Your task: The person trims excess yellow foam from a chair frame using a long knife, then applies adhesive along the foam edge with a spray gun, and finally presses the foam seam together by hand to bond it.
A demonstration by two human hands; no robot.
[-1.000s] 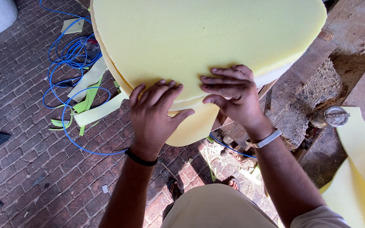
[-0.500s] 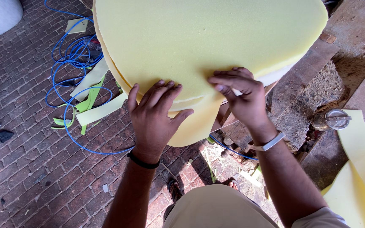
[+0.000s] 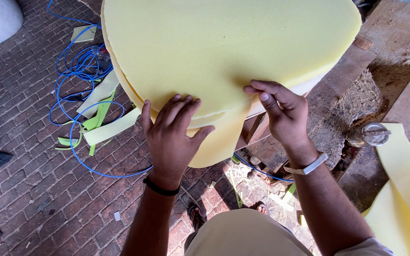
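Note:
A large rounded slab of pale yellow foam [image 3: 224,47] fills the upper middle of the head view, lying over a second foam layer [image 3: 217,142] whose edge hangs down in front. My left hand [image 3: 172,137] lies flat on the near edge of the foam, fingers spread, a black band on the wrist. My right hand [image 3: 283,114] pinches the top layer's edge between thumb and fingers; a white band circles that wrist.
A blue hose [image 3: 79,71] coils on the brick floor [image 3: 29,189] at left, among yellow and green foam strips [image 3: 103,128]. A wooden frame [image 3: 338,85] sits under the foam. At the right are a glass jar [image 3: 371,134] and a yellow foam sheet [image 3: 404,189].
My right hand has moved from lying flat on the foam to pinching the upper layer's edge. My left hand has slid slightly toward me along the edge.

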